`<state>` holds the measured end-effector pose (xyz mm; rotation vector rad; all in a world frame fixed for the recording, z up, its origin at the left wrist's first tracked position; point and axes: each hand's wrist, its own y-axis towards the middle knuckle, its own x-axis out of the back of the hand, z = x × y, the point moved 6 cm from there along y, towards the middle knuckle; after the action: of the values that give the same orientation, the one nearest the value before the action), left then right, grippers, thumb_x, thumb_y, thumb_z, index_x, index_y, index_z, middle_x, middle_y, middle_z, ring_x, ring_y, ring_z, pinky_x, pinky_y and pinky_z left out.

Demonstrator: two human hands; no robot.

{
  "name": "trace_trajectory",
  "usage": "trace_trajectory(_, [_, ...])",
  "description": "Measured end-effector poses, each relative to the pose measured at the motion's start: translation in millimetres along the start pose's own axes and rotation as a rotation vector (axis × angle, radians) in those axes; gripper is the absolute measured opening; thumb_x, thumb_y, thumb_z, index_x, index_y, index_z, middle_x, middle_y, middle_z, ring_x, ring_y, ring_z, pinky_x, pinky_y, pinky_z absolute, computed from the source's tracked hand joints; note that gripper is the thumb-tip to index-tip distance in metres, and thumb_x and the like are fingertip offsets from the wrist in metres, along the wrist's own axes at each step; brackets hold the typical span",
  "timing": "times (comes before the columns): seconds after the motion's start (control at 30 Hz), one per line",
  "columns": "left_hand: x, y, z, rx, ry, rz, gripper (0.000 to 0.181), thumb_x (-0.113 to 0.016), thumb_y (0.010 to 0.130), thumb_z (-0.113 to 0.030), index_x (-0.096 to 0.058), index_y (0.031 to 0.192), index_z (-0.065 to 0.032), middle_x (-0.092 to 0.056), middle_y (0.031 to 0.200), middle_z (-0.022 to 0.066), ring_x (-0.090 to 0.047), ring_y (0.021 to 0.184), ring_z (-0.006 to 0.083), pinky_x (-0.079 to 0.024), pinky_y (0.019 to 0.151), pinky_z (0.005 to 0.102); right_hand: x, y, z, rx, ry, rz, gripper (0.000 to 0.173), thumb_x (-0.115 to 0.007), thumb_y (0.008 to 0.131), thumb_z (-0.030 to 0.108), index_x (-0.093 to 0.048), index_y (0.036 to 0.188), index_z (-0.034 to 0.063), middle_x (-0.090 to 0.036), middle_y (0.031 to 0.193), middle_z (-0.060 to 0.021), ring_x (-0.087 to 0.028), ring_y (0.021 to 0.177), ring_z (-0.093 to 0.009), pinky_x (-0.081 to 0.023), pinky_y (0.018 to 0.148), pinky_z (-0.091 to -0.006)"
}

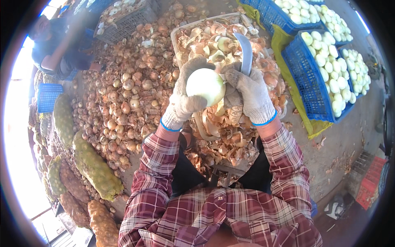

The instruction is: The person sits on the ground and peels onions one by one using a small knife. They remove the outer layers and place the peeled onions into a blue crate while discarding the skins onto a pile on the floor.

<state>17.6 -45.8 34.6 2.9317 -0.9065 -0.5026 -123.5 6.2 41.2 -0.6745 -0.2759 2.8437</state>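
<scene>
My left hand (185, 95), in a dirty knit glove, grips a large peeled white onion (205, 87) on its left side. Gloved in the same way, my right hand (245, 92) holds a knife by its handle, and its fingers come up to the onion's right side. The curved steel knife blade (245, 54) points up and away from me. Beneath both hands is a pale plastic crate (176, 43) heaped with dry onion skins (200, 34). A partly peeled onion (224, 44) lies on those skins, just left of the blade.
Unpeeled onions (126, 108) cover the floor at left, beside full mesh sacks (92, 166). Blue crates (308, 83) of peeled onions stand at right by a yellow-green sack (279, 40). A co-worker (58, 46) sits at upper left near a grey crate (123, 27). Red crates (370, 182) stand lower right.
</scene>
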Motion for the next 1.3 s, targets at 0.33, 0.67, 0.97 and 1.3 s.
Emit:
trace_trajectory(0.33, [-4, -3, -11, 0.028, 0.138, 0.044, 0.103, -0.091, 0.049, -0.039, -0.039, 0.131, -0.0003, -0.054, 0.122, 0.0158, -0.054, 0.115, 0.0266, -0.046, 0.097, 0.0394, 18, -9, 12, 0.004, 0.063, -0.104, 0.024, -0.059, 0.089, 0.022, -0.060, 0.096, -0.0009, -0.055, 0.063, -0.0003, -0.051, 0.050, -0.008, -0.041, 0.047, -0.0204])
trace_trajectory(0.67, [16, 1, -1, 0.114, -0.439, -0.027, 0.095, -0.082, 0.062, -0.040, -0.036, 0.135, -0.0012, -0.053, 0.121, 0.0181, -0.057, 0.108, 0.0299, -0.051, 0.090, 0.0439, -8, -42, 14, -0.205, -0.142, 0.633, 0.030, -0.069, 0.071, 0.002, -0.065, 0.101, -0.0006, -0.065, 0.076, -0.0039, -0.060, 0.060, -0.009, -0.048, 0.047, -0.0212])
trace_trajectory(0.97, [2, 7, 9, 0.116, -0.235, 0.116, 0.103, -0.081, 0.059, -0.052, -0.037, 0.133, 0.0031, -0.054, 0.119, 0.0146, -0.057, 0.110, 0.0264, -0.050, 0.093, 0.0391, 1, -12, 13, 0.034, -0.357, 0.049, 0.036, -0.063, 0.083, 0.006, -0.051, 0.116, -0.0035, -0.062, 0.073, -0.0045, -0.053, 0.047, -0.009, -0.042, 0.042, -0.0190])
trace_trajectory(1.3, [9, 11, 31, 0.245, -0.479, 0.046, 0.099, -0.068, 0.066, -0.069, -0.042, 0.130, 0.0033, -0.057, 0.116, 0.0171, -0.061, 0.102, 0.0282, -0.054, 0.085, 0.0432, -36, -56, -3, -0.228, -0.256, 0.948, 0.011, -0.066, 0.082, 0.011, -0.064, 0.089, 0.0018, -0.062, 0.068, -0.0028, -0.056, 0.057, -0.007, -0.045, 0.051, -0.0209])
